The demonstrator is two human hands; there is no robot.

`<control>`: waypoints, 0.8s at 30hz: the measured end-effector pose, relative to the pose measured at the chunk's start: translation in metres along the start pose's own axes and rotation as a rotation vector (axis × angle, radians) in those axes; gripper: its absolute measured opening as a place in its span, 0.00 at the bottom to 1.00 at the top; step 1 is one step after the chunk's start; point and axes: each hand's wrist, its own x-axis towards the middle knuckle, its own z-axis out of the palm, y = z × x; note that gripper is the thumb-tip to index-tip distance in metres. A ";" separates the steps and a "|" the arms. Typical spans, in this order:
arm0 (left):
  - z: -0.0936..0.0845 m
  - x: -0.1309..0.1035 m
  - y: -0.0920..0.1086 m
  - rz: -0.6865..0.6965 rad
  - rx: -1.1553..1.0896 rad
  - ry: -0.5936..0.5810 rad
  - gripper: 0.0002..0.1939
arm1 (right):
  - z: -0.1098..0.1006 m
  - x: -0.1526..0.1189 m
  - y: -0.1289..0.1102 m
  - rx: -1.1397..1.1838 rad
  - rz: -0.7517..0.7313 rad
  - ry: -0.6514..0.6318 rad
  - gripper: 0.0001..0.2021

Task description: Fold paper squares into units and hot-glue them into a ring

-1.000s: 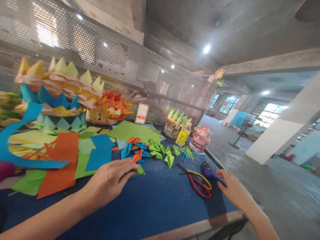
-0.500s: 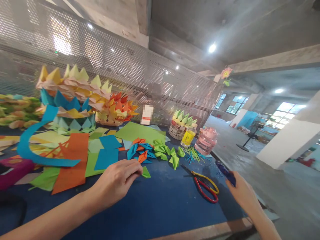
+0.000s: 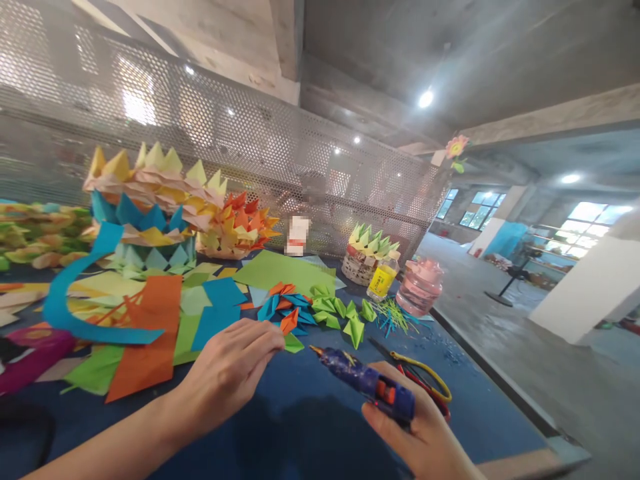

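My left hand (image 3: pixel 237 363) pinches a small folded green paper piece (image 3: pixel 293 343) over the blue table. Wrapped in my right hand (image 3: pixel 413 417) is a dark blue glue gun (image 3: pixel 367 380), its nozzle pointing left toward the green piece, with a gap between them. Just behind my left hand's fingertips lies a cluster of folded blue and orange paper (image 3: pixel 286 308). Folded green pieces (image 3: pixel 354 331) lie to its right. Scissors with yellow and red handles (image 3: pixel 434 377) rest beyond my right hand, which partly hides them.
Paper sheets and an orange strip (image 3: pixel 150 333) cover the left side, beside a magenta tool (image 3: pixel 37 357). Behind stand folded-paper baskets (image 3: pixel 150 227), a small basket (image 3: pixel 359 263), a yellow-labelled bottle (image 3: pixel 383 279) and a pink jar (image 3: pixel 419 287). The table's right edge (image 3: pixel 500 380) borders the floor.
My right hand has brought the glue gun from the table's right side leftward, close to my left hand. It now covers part of the scissors. My left hand still holds the green piece.
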 end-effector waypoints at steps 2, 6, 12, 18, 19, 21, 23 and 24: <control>-0.001 0.001 -0.001 0.014 0.021 0.016 0.10 | 0.008 0.007 -0.004 0.026 -0.024 -0.030 0.09; -0.003 0.004 -0.003 0.044 0.050 0.051 0.10 | 0.017 0.018 -0.005 0.003 -0.036 -0.074 0.08; -0.003 0.006 -0.004 0.058 0.038 0.058 0.10 | 0.025 0.023 0.002 -0.024 -0.031 -0.077 0.09; -0.005 0.004 -0.003 0.065 0.014 0.047 0.10 | 0.030 0.022 0.002 -0.038 -0.006 -0.063 0.12; -0.005 0.004 -0.003 0.062 0.010 0.044 0.10 | 0.030 0.023 0.001 -0.040 -0.009 -0.067 0.12; -0.005 0.004 -0.003 0.059 0.004 0.041 0.10 | 0.029 0.023 0.000 -0.042 -0.015 -0.065 0.13; -0.004 0.004 -0.003 0.063 0.003 0.043 0.10 | 0.029 0.023 -0.001 -0.044 -0.017 -0.059 0.13; -0.004 0.004 -0.004 0.067 0.004 0.047 0.10 | 0.029 0.023 -0.001 -0.045 -0.016 -0.061 0.13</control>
